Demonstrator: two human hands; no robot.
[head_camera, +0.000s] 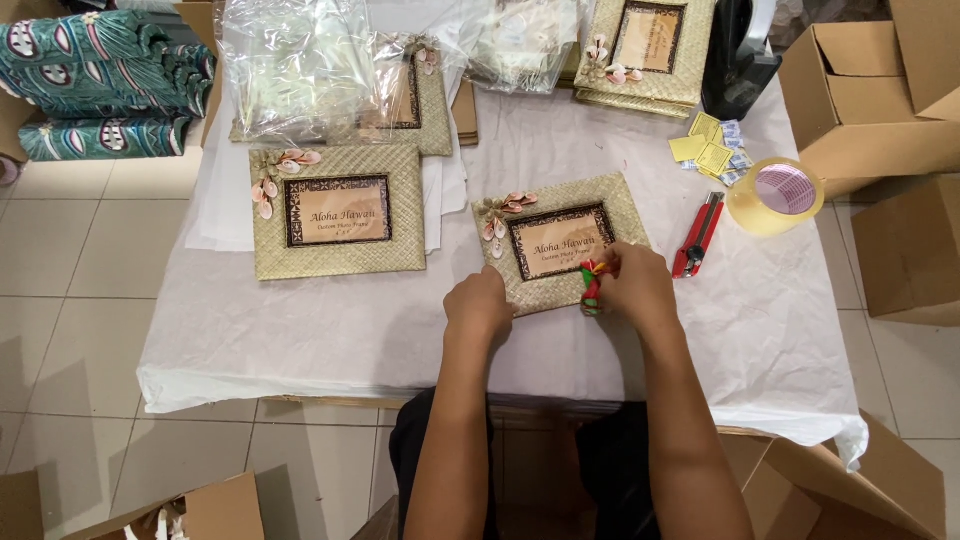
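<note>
Head view showed you seated at the white-covered table (300, 340), both hands on the woven photo frame (563, 243) lying flat just in front of you, tilted slightly to the table edge. Your left hand (478, 305) was curled down on the frame's lower left corner, pressing or pinching it; the fingers were hidden, so you could not tell from here whether they actually gripped. Your right hand (637, 283) was closed around a small red, green and yellow object (592, 283) held against the frame's lower right border, possibly a tag or ornament, though it was too small to make out. By my reading, this frame was mid-handling and not yet wrapped: it lay bare, as did a second frame (337, 211) to its left. Further back, at least one frame sat under clear plastic bags (300, 60), which suggested some were already bagged. The red cutter (698, 235) and tape roll (776, 197) lay untouched to your right.
</note>
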